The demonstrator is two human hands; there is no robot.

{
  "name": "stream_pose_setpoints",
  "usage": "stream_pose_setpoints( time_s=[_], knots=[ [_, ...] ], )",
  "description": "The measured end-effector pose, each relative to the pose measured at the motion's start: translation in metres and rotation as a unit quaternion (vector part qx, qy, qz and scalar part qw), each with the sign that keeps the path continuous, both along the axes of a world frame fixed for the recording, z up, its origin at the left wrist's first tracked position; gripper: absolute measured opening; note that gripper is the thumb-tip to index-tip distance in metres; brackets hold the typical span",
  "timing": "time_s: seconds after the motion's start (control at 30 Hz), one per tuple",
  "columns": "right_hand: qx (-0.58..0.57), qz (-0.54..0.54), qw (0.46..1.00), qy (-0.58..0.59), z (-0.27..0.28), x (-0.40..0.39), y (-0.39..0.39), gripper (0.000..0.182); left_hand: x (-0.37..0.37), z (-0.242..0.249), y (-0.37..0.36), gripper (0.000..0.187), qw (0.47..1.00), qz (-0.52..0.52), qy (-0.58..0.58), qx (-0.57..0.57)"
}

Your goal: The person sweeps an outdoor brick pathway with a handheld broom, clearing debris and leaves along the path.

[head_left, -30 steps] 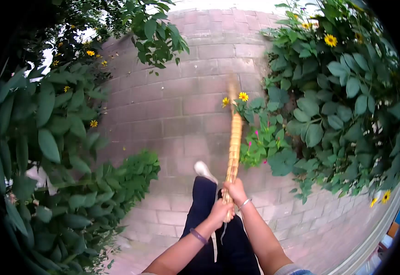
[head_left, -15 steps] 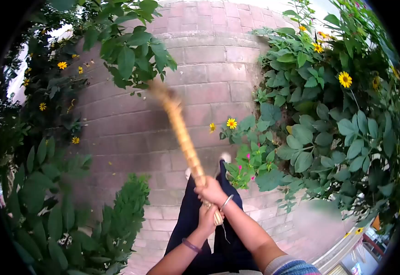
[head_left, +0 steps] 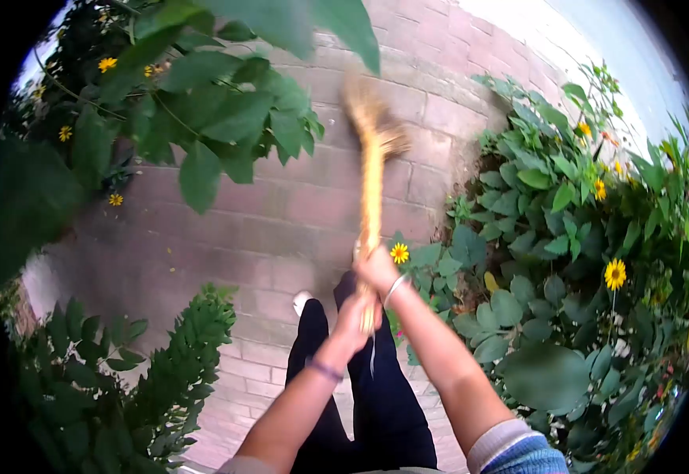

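Both my hands grip a straw broom (head_left: 371,186) with a yellowish, bound handle. My right hand (head_left: 377,268) is wrapped round the handle higher up, with a silver bangle at the wrist. Just below it, my left hand (head_left: 354,322) closes round the handle's lower end, and a purple bracelet sits on that wrist. The broom points away from me, and its bristles (head_left: 376,118) are smeared by motion over the brick paving (head_left: 305,189). A thin string dangles below my left hand.
Leafy branches (head_left: 234,110) hang over the paving at upper left. Dense plants with yellow flowers (head_left: 615,274) line the right side, and green shrubs (head_left: 174,363) stand at lower left. My dark-trousered legs (head_left: 388,403) are below. A pale surface (head_left: 589,47) lies at upper right.
The broom head has swung to the right and away from me, so the handle now stands nearly straight ahead. Both hands have moved forward, still gripping it. The overhanging leaves appear closer.
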State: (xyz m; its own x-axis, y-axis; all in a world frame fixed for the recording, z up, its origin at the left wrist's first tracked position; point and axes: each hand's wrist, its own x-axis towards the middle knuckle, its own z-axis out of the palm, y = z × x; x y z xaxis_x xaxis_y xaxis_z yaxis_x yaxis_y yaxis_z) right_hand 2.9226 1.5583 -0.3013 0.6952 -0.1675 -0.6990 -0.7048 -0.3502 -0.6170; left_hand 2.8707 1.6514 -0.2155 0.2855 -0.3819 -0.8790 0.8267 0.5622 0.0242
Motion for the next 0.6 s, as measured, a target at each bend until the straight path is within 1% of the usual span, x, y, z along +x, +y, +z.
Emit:
stream_pose_setpoints(
  time_s=[0.07, 0.13, 0.2, 0.23, 0.27, 0.3, 0.33, 0.37, 0.4, 0.43, 0.47, 0.5, 0.53, 0.57, 0.6],
  knots=[
    [0.07, 0.122, 0.981, 0.131, 0.033, -0.024, 0.024, 0.021, -0.033, 0.037, 0.005, 0.009, 0.994, 0.069, 0.064, 0.059],
    [0.135, 0.151, 0.969, 0.139, 0.076, -0.022, 0.029, 0.025, -0.046, 0.059, -0.007, 0.008, 0.991, 0.093, 0.06, 0.075],
    [0.182, 0.143, 0.96, 0.159, 0.105, -0.007, 0.031, 0.027, -0.042, 0.074, -0.012, 0.008, 0.99, 0.103, 0.026, 0.097],
    [0.139, 0.123, 0.976, 0.116, 0.101, -0.008, 0.037, 0.028, -0.034, 0.077, -0.007, 0.01, 0.992, 0.109, 0.014, 0.07],
    [0.122, 0.095, 0.98, 0.128, 0.094, -0.004, 0.036, 0.026, -0.024, 0.074, -0.002, 0.013, 0.991, 0.113, -0.011, 0.064],
    [0.113, 0.105, 0.981, 0.121, 0.104, 0.022, 0.039, 0.024, -0.016, 0.06, 0.004, 0.014, 0.995, 0.081, -0.037, 0.047],
    [0.121, 0.059, 0.987, 0.082, 0.096, 0.038, 0.042, 0.022, 0.006, 0.054, 0.01, 0.014, 0.993, 0.099, -0.052, 0.047],
    [0.049, 0.041, 0.995, 0.073, 0.092, 0.06, 0.051, 0.023, 0.024, 0.037, 0.024, 0.013, 0.991, 0.064, -0.114, 0.009],
    [0.052, 0.021, 0.998, 0.036, 0.072, 0.078, 0.055, 0.019, 0.048, 0.025, 0.037, 0.015, 0.992, 0.051, -0.116, 0.022],
    [0.063, 0.056, 0.996, 0.032, 0.056, 0.102, 0.058, 0.015, 0.075, 0.02, 0.056, 0.014, 0.995, 0.036, -0.097, 0.003],
    [0.106, 0.028, 0.992, 0.065, 0.064, 0.128, 0.074, 0.014, 0.104, 0.016, 0.074, 0.014, 0.993, -0.022, -0.112, 0.031],
    [0.16, -0.044, 0.984, 0.066, 0.05, 0.142, 0.09, 0.013, 0.118, -0.004, 0.088, 0.015, 0.994, 0.011, -0.107, 0.023],
    [0.191, -0.079, 0.975, 0.085, 0.048, 0.155, 0.11, 0.009, 0.132, -0.015, 0.107, 0.014, 0.993, 0.007, -0.119, 0.028],
    [0.183, -0.07, 0.976, 0.1, 0.038, 0.16, 0.135, 0.009, 0.138, -0.01, 0.134, 0.013, 0.992, -0.012, -0.113, 0.055],
    [0.141, -0.016, 0.984, 0.104, 0.027, 0.157, 0.16, 0.01, 0.132, -0.007, 0.152, 0.013, 0.995, 0.055, -0.068, 0.058]
  ],
)
